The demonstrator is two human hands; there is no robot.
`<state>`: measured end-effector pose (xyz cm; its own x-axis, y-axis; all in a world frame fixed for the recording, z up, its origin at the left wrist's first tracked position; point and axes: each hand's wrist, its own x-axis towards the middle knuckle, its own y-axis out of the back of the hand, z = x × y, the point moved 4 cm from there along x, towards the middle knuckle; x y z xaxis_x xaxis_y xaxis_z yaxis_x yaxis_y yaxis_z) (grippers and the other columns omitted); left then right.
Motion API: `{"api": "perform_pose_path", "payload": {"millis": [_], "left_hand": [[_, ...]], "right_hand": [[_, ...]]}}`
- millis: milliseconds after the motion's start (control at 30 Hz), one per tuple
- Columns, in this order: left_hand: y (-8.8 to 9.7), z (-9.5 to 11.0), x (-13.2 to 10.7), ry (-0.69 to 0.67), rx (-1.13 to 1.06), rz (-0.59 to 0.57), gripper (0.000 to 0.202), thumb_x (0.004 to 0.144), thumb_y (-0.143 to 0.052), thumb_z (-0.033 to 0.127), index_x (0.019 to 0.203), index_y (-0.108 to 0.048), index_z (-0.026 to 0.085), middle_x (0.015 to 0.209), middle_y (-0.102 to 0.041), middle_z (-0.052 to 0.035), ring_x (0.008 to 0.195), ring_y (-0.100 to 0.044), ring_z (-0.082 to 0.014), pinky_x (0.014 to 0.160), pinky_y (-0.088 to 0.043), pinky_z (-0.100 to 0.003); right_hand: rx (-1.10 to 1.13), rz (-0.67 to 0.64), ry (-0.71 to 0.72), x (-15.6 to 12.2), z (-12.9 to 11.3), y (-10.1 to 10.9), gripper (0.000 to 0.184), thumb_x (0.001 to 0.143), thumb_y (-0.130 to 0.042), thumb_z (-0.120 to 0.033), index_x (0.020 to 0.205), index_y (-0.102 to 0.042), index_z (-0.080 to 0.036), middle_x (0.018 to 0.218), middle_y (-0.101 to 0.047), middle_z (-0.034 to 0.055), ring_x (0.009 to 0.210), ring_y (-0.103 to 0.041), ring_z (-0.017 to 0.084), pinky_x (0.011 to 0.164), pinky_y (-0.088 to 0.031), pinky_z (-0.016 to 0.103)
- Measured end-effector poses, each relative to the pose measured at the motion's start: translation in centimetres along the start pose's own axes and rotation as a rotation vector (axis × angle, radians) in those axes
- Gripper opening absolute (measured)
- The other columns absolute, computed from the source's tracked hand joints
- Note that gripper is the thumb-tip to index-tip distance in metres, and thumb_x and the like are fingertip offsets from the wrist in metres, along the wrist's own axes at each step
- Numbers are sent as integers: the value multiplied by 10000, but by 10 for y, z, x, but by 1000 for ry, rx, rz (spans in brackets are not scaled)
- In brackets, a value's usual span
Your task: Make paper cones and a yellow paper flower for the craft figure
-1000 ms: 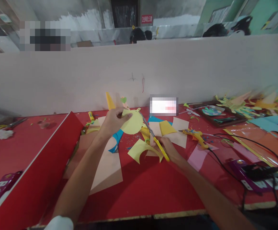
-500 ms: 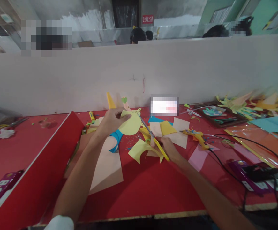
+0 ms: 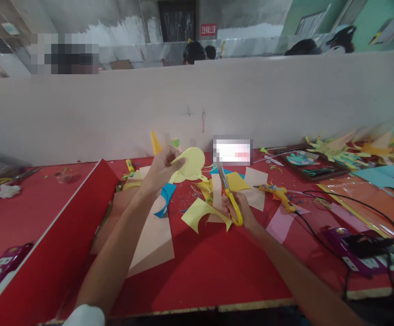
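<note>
nearest me is the red tabletop [image 3: 203,276], with a peach sheet [image 3: 154,249] lying beside my left forearm [image 3: 115,244]. a yellow scrap [image 3: 192,215] with a curved cut-out lies further in, left of my right hand [image 3: 243,212], which is closed round the yellow-handled scissors [image 3: 230,194]. beyond, my left hand [image 3: 161,170] pinches a pale yellow paper disc [image 3: 193,161] above the tabletop, left of the blades [image 3: 221,175]. a pale partition [image 3: 125,113] stands farther back.

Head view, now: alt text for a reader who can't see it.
The left hand holds a rounded yellow paper piece, the right hand yellow-handled scissors to its right, over a red table. Cut paper lies about, with a yellow glue gun further right.
</note>
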<state>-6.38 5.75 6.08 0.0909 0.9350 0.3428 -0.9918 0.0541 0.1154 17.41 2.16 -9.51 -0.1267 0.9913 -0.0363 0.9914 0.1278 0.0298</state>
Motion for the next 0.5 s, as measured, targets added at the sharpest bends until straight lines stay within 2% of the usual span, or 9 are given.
{"api": "perform_pose_path", "payload": {"millis": [100, 167, 233, 333, 400, 500], "left_hand": [[-4, -3, -1, 10, 27, -3, 398, 781, -829, 482, 766, -571, 180, 779, -527, 4, 685, -492, -101, 579, -413, -211], [-7, -6, -2, 43, 6, 9, 392, 789, -825, 490, 778, -583, 182, 723, -476, 24, 604, -443, -85, 509, -368, -212], [-11, -9, -3, 63, -51, 15, 382, 788, -830, 477, 842, -584, 189, 723, -478, 34, 567, -449, -79, 485, -381, -219], [-21, -9, -6, 73, -128, 9, 453, 778, -838, 454, 1063, -602, 193, 901, -629, -25, 677, -605, -123, 611, -540, -283], [-27, -10, -8, 89, -164, -3, 511, 784, -829, 464, 1150, -602, 189, 1016, -686, -77, 772, -668, -160, 711, -583, -328], [-34, -12, -11, 107, -156, -3, 446, 808, -804, 507, 1052, -632, 175, 969, -705, -81, 782, -661, -156, 699, -549, -291]], "right_hand": [[-6, 1, 34, -1, -4, -1, 493, 787, -693, -644, 631, -458, -240, 463, -430, -55, 351, -377, 92, 345, -288, 234], [-10, -12, 37, -2, -6, -2, 544, 789, -674, -706, 613, -447, -243, 453, -413, -57, 340, -364, 90, 335, -276, 236], [-7, -30, 47, -2, -7, -3, 589, 797, -633, -770, 603, -444, -246, 455, -412, -52, 344, -367, 92, 338, -288, 241], [1, -63, 49, -4, -9, -6, 660, 762, -592, -875, 613, -441, -250, 484, -427, -45, 364, -377, 97, 350, -310, 251], [-3, -84, 70, -6, -12, -10, 699, 748, -550, -928, 612, -421, -254, 494, -406, -47, 379, -359, 95, 364, -304, 260], [-29, -92, 164, -11, -21, -15, 721, 780, -472, -956, 675, -471, -243, 562, -445, -26, 460, -392, 112, 427, -334, 275]]}}
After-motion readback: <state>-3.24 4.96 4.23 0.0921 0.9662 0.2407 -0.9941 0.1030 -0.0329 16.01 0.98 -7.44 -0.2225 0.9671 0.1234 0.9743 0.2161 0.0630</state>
